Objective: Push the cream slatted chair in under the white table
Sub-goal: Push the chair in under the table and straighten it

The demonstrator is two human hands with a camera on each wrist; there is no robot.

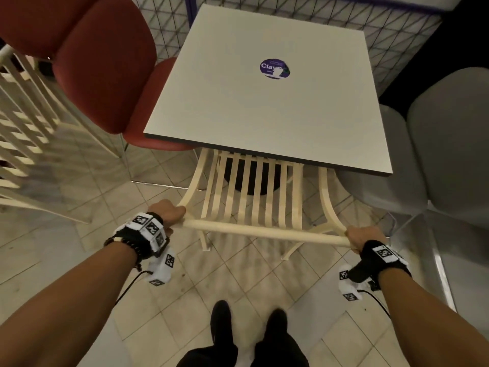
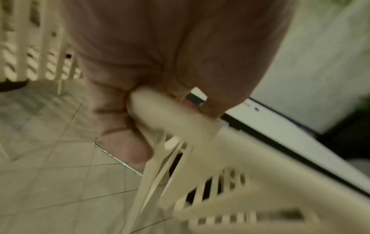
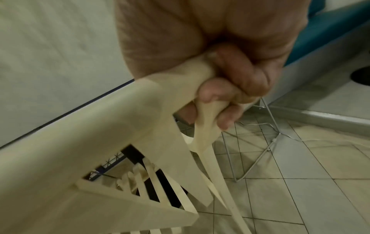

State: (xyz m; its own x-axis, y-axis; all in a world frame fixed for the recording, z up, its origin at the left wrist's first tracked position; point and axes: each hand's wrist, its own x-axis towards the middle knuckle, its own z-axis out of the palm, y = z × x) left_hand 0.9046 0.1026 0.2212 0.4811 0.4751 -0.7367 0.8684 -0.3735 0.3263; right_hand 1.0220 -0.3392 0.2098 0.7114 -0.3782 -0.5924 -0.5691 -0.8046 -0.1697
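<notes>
The cream slatted chair point(image 1: 254, 197) stands in front of me with the front of its seat hidden beneath the near edge of the white table point(image 1: 264, 107). Its round top rail point(image 1: 264, 230) runs between my hands. My left hand point(image 1: 169, 211) grips the rail's left end, and my right hand point(image 1: 361, 238) grips the right end. In the left wrist view my left hand point(image 2: 130, 126) curls round the blurred chair rail point(image 2: 170, 110). In the right wrist view my right hand point(image 3: 230, 88) wraps the chair point(image 3: 120, 126) at its corner, beside the table point(image 3: 50, 55).
A red upholstered chair point(image 1: 105, 62) stands at the table's left side and a grey chair point(image 1: 428, 154) at its right. Another cream slatted chair point(image 1: 26, 133) is at the far left. A purple sticker point(image 1: 274, 68) lies on the tabletop. Wire mesh point(image 1: 397, 35) stands behind. My feet point(image 1: 248, 321) are on tiled floor.
</notes>
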